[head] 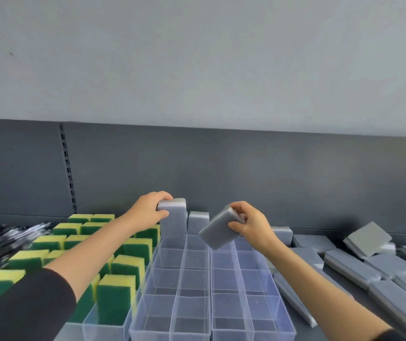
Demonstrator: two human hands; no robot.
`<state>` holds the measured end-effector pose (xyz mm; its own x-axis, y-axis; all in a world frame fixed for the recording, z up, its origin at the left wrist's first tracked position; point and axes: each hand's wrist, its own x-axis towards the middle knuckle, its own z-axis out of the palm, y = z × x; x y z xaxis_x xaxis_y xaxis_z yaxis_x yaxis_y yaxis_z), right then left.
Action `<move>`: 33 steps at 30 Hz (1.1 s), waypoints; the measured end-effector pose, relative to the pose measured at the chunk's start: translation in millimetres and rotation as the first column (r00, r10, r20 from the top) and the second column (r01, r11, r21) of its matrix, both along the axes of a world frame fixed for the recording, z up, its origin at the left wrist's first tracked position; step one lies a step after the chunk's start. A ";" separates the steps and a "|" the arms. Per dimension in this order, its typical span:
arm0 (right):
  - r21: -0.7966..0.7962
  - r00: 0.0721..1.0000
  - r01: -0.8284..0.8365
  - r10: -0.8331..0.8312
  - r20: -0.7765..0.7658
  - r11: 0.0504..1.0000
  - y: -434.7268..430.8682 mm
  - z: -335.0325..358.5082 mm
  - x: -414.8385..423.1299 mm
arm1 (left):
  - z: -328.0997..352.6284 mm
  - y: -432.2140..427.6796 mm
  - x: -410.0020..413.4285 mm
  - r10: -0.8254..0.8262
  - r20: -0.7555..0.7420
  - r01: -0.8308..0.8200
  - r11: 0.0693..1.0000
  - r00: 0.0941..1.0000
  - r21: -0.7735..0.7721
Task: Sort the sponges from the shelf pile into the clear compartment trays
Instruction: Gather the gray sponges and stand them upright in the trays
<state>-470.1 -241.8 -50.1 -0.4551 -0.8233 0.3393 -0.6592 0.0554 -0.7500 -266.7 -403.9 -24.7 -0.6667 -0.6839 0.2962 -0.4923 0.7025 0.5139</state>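
Two clear plastic compartment trays point(198, 289) sit side by side on the dark grey metal shelf point(339, 286), and everything else is best placed from them. Nearly all their square cells are bare. At their far end a grey rectangular sponge with a white edge point(173, 217) stands upright in the back left cell, and the left hand point(148, 212) grips its top between thumb and fingers. Just right of it a second grey sponge point(197, 221) stands upright in the neighbouring back cell. Above the far end of the right tray, the right hand point(251, 226) pinches a tilted grey sponge point(218, 230), held in the air clear of the cells.

Left of the trays, more clear trays point(103, 326) hold yellow-and-green scouring sponges point(113, 299), each upright in its own cell, row after row. Right of the trays lies the loose pile of flat grey sponges point(374, 269), scattered on the shelf, some overlapping. Further left, beyond the green sponges, a blurred dark and silvery patch point(3, 239) cannot be made out. No label or writing is readable anywhere.
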 end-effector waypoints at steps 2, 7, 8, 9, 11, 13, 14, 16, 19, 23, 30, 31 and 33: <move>0.017 1.000 -0.014 0.014 -0.014 1.000 -10.4 -1.2 5.6 | -4.6 -4.1 -0.6 0.001 0.021 -0.001 1.000 1.000 0.015; 0.067 0.997 -0.031 0.036 -0.075 0.997 -34.9 -4.8 14.5 | -18.7 -16.2 -6.8 -0.012 0.084 0.010 0.999 0.996 0.031; 0.079 0.996 -0.034 0.041 -0.083 0.996 -39.7 -6.3 15.3 | -21.0 -18.4 -8.1 -0.014 0.103 0.011 0.999 0.995 0.031; 0.095 0.995 -0.037 0.046 -0.094 0.995 -44.4 -8.0 15.9 | -23.2 -21.5 -9.2 -0.016 0.116 0.012 0.999 0.993 0.033; 0.143 0.990 -0.044 0.063 -0.127 0.989 -52.8 -12.7 17.1 | -26.2 -26.8 -11.0 -0.015 0.126 0.010 0.999 0.992 0.044; 0.192 0.983 -0.051 0.084 -0.166 0.980 -60.0 -17.4 18.6 | -27.5 -31.2 -12.8 -0.021 0.122 0.016 0.999 0.992 0.045; 0.212 0.979 -0.055 0.094 -0.181 0.976 -63.1 -19.3 19.5 | -28.0 -32.8 -14.2 -0.025 0.118 0.020 0.999 0.993 0.043; 0.246 0.972 -0.054 0.108 -0.209 0.968 -69.1 -22.1 20.8 | -28.9 -34.9 -17.4 -0.031 0.105 0.027 0.999 0.994 0.041; 0.282 0.963 -0.058 0.129 -0.239 0.958 -77.8 -24.9 24.2 | -34.1 -36.5 -21.2 -0.044 0.104 0.039 0.998 0.994 0.054; 0.326 0.957 -0.046 0.135 -0.257 0.944 -85.7 -36.1 26.5 | -47.7 -40.2 -21.0 -0.065 0.175 0.052 0.995 0.982 0.080; 0.351 0.947 -0.002 0.114 -0.301 0.937 -91.5 -57.4 25.5 | -60.7 -44.2 -28.0 -0.069 0.297 0.054 0.997 0.952 0.058; 0.344 0.946 0.000 0.111 -0.303 0.939 -92.2 -57.9 25.5 | -61.4 -44.1 -29.5 -0.064 0.298 0.050 0.997 0.952 0.055; 0.328 0.947 -0.003 0.108 -0.302 0.945 -91.9 -58.6 24.1 | -60.4 -44.6 -30.5 -0.056 0.309 0.045 0.998 0.949 0.044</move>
